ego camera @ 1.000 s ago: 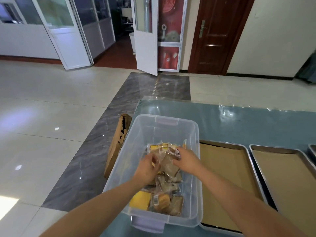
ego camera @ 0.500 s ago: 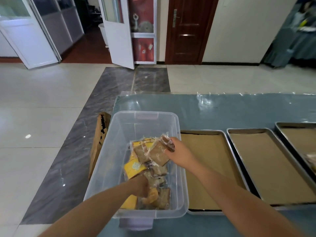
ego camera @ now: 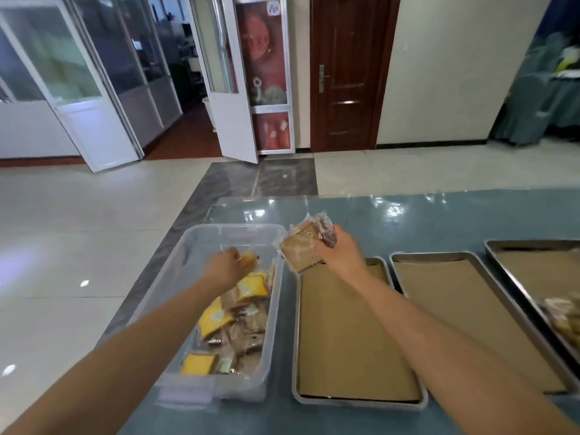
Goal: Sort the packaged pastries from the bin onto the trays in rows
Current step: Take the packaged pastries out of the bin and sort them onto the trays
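On the blue-grey tabletop, right hand grips brown wrapped pastries tilted above the clear plastic bin's right rim, left hand pinching a yellow packet inside it.

Tabletop: blue-grey with a glossy clear cover that catches glare along its far edge.
Bin: clear plastic, on the left end of the tabletop, with wrapped pastries inside.
Near tray: metal, lined with brown paper, just beside the bin on its right.
Middle tray: metal, same brown lining, just right of the near tray.
Far-right tray: metal, cut off by the frame edge, paper-lined, with blurred wrapped items at its near end.
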